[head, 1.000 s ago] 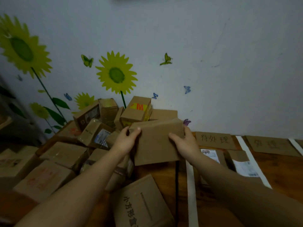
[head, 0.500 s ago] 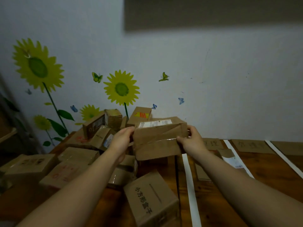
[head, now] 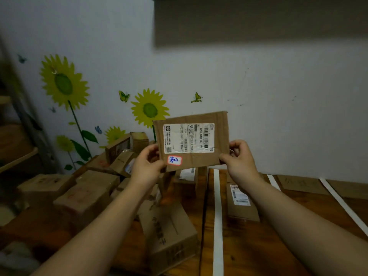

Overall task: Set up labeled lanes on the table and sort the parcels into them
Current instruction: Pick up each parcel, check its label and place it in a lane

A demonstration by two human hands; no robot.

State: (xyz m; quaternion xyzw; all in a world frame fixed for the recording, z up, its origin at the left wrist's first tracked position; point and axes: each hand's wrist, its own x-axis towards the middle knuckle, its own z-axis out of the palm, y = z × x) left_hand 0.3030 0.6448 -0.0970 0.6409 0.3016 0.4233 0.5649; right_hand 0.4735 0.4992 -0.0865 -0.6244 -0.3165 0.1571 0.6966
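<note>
Wooden table (head: pixel 249 246) bears white tape strips (head: pixel 218 216) and, at left, heaped cardboard boxes (head: pixel 95 188), against a white wall with sunflower decals (head: pixel 148 110). Left hand (head: pixel 145 166) and right hand (head: pixel 239 160) pinch the lower corners of a flat labelled parcel (head: pixel 191 140), held above the table.

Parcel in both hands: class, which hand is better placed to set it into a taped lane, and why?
Probably the right hand: its grip is on the right edge of the parcel, on the side where the white tape strips mark lanes. The left hand is over the unsorted box pile.
</note>
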